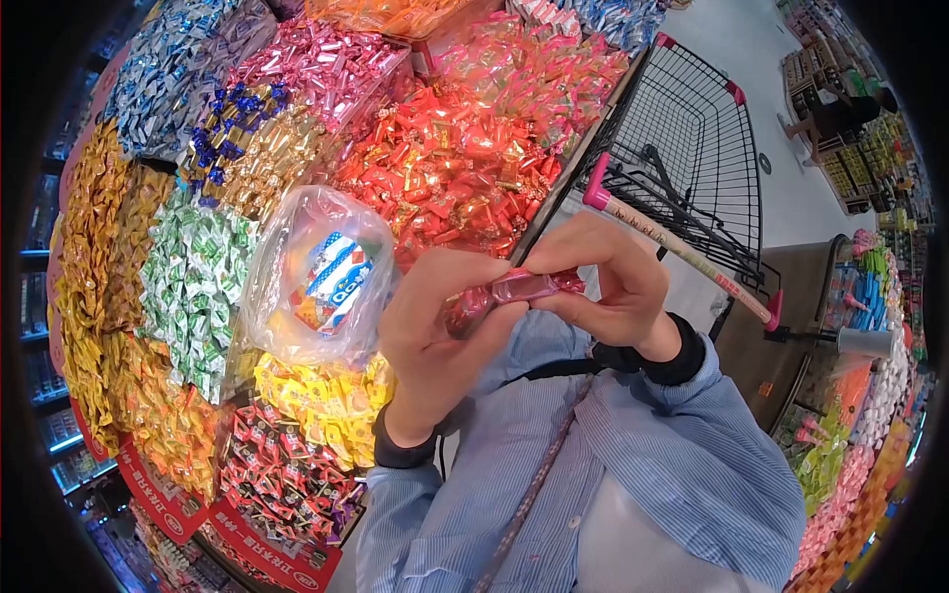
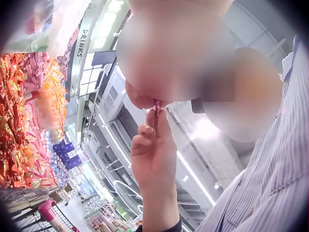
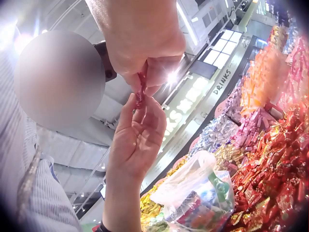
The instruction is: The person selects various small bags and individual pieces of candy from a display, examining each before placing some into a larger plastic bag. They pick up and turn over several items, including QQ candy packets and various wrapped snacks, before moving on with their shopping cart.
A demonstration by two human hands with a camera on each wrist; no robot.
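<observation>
Left grip (image 1: 425, 331) | right grip (image 1: 636, 285) | raised, turned inward | both pinching pink wrapper (image 1: 527, 287)

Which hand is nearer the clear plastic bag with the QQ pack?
Left. In the head view, the left hand is just right of the clear plastic bag; the right hand is farther right, beyond the pink-wrapped candy.

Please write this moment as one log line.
left hand: pinches pink wrapper | right hand: pinches same wrapper | plastic bag: on candy piles
</observation>
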